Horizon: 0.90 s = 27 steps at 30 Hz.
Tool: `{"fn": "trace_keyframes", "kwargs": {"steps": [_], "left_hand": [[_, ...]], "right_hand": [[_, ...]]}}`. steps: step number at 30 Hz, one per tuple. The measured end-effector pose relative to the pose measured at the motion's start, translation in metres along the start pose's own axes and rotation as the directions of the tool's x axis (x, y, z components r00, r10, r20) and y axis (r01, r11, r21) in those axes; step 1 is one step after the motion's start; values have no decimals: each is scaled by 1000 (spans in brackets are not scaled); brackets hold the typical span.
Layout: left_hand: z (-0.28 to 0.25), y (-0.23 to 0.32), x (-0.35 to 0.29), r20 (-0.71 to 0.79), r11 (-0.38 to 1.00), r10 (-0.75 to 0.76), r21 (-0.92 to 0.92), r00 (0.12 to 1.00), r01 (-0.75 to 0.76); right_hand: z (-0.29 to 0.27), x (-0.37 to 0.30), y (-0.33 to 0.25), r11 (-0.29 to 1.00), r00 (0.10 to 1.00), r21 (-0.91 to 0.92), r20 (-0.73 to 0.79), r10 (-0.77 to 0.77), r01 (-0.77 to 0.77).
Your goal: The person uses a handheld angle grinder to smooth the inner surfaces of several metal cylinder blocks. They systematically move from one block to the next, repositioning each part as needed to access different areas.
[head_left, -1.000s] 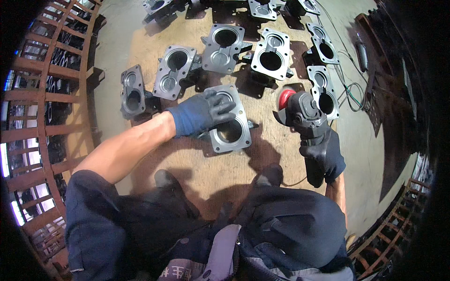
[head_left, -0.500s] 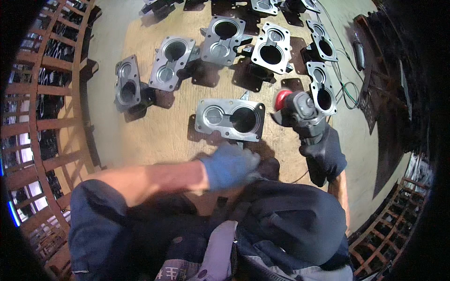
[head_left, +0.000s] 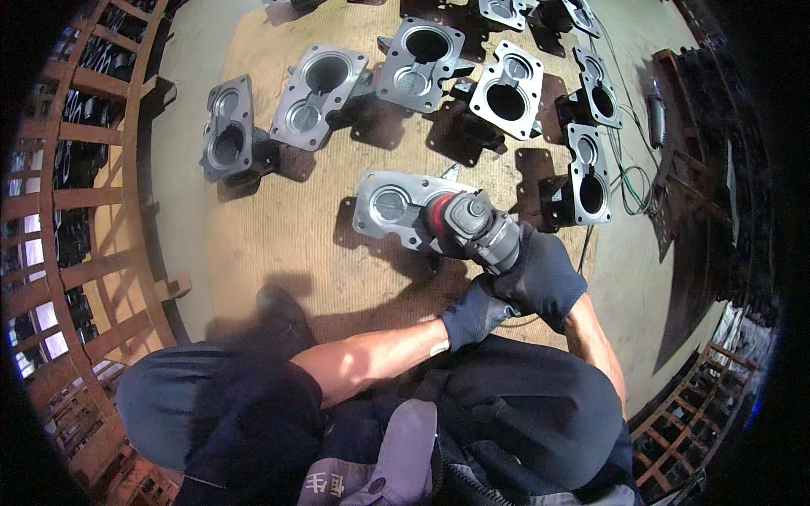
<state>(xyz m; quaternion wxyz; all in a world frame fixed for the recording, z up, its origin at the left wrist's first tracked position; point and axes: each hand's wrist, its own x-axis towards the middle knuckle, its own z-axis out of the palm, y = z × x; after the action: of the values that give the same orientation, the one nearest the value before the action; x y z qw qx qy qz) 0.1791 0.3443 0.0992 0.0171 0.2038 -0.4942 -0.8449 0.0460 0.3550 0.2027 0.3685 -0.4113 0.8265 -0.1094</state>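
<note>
In front of me on the board lies a grey metal casting (head_left: 371, 202) with a flat machined face and two round recesses. An angle grinder (head_left: 481, 226) with a red disc side covers its right-hand recess; whether the disc touches the metal is hidden. My right hand (head_left: 547, 274), in a dark glove, is wrapped round the grinder's body. My left hand (head_left: 477, 314), in a dark blue glove, is closed on the grinder's rear, just below the right hand. Its fingertips are partly hidden.
Several similar castings, one (head_left: 506, 88) among them, stand on the wooden board (head_left: 278, 228) beyond and to the right. Cables (head_left: 629, 181) run along the right side beside a dark cylindrical tool (head_left: 656, 118). A rusty metal lattice (head_left: 80, 198) borders the left.
My right hand has brought the grinder leftward over the near casting. My left hand has moved right and slightly down from beside the casting and joined the right on the grinder.
</note>
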Motion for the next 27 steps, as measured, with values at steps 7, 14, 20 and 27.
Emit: {"fn": "trace_keyframes", "kwargs": {"steps": [7,14,20,27], "left_hand": [[-9,16,-7,55,961,39,273,998,-52],[-3,-20,4,-3,992,121,39,993,-121],[-1,-1,-1,-31,980,198,30,980,-197],[-3,-9,0,29,976,139,165,990,-142]], "right_hand": [[-13,8,-33,978,989,-188,95,113,-94],[-8,9,-26,990,994,-118,70,84,-75],[-11,8,-29,987,995,-148,71,73,-62],[-7,4,-21,992,997,-115,39,60,-56]]}}
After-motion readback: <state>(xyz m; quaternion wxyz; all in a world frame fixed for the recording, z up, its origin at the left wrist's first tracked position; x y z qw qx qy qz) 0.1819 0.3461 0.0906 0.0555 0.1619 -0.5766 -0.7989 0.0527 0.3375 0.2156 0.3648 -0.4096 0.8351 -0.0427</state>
